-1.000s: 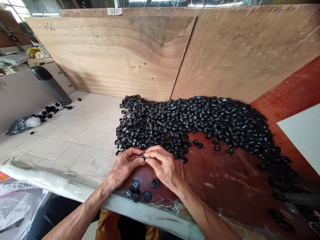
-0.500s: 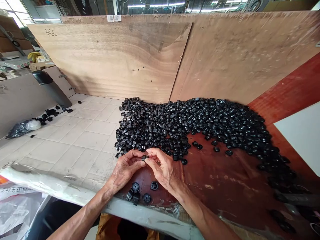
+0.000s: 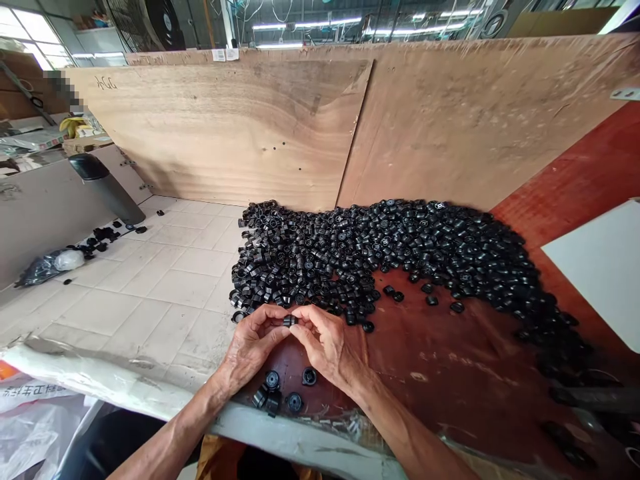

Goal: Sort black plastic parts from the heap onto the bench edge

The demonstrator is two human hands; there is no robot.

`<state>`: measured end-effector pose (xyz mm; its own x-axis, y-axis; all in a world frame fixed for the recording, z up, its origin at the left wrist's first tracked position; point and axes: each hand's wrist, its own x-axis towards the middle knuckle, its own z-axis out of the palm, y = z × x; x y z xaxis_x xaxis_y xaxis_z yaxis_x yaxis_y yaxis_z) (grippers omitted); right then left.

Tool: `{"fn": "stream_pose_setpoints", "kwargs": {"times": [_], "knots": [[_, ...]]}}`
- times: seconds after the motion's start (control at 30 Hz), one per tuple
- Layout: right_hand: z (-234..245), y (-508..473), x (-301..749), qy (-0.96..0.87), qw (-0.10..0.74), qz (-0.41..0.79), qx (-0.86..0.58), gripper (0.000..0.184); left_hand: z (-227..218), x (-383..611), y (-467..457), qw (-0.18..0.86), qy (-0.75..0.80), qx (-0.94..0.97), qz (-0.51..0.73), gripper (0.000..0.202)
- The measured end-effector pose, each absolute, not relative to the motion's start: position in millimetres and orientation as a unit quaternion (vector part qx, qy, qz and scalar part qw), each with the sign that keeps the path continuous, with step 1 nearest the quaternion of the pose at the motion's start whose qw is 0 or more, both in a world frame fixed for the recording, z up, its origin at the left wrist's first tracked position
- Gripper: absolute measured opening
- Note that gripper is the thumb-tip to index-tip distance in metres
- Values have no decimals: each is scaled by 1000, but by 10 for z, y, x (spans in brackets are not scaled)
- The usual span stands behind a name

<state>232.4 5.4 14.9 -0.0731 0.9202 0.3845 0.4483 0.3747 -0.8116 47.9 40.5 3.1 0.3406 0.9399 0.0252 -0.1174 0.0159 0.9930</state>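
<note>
Between my fingertips is a small round black plastic part [image 3: 289, 321], like a cap or knob, held just above the front of the big pile. My left hand [image 3: 254, 339] pinches it from the left side. From the right, my right hand [image 3: 324, 343] grips the same part with thumb and fingers. Right behind my hands spreads a heap of similar black parts [image 3: 320, 250]. Several more lie loose near the front edge below my hands, among them one part [image 3: 295, 402] and another [image 3: 309, 377].
A tall plywood board [image 3: 225, 133] closes off the back. On the left, a dark grey bottle [image 3: 113, 193] leans by a side panel, near a plastic bag [image 3: 45, 265] and scattered black bits. The table's front edge [image 3: 150, 390] is wrapped in white. A white sheet [image 3: 600, 267] stands at the right.
The view has tilted up slightly, so the scene sits lower. Both hands still hold the small black part, which now shows more fully between the fingertips.
</note>
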Motion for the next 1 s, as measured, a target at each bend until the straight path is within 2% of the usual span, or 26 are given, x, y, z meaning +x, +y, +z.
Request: {"fn": "stream_pose_setpoints", "kwargs": {"times": [0.2, 0.37, 0.47, 0.6, 0.8, 1.0], "knots": [[48, 78, 2287, -650, 459, 324, -512, 15, 13, 443, 401, 505, 394, 632, 437, 18], [85, 94, 2265, -594, 468, 404, -515, 11, -1, 458, 394, 547, 388, 590, 450, 20], [103, 102, 2273, -609, 488, 368, -506, 10, -3, 470, 397, 588, 386, 552, 448, 25], [116, 105, 2282, -654, 503, 304, -477, 18, 4, 461, 410, 615, 391, 524, 441, 30], [138, 106, 2272, -641, 517, 309, -475, 16, 33, 464, 414, 600, 399, 527, 450, 31], [83, 117, 2273, -642, 537, 289, -464, 22, 68, 482, 402, 629, 393, 519, 426, 31]]}}
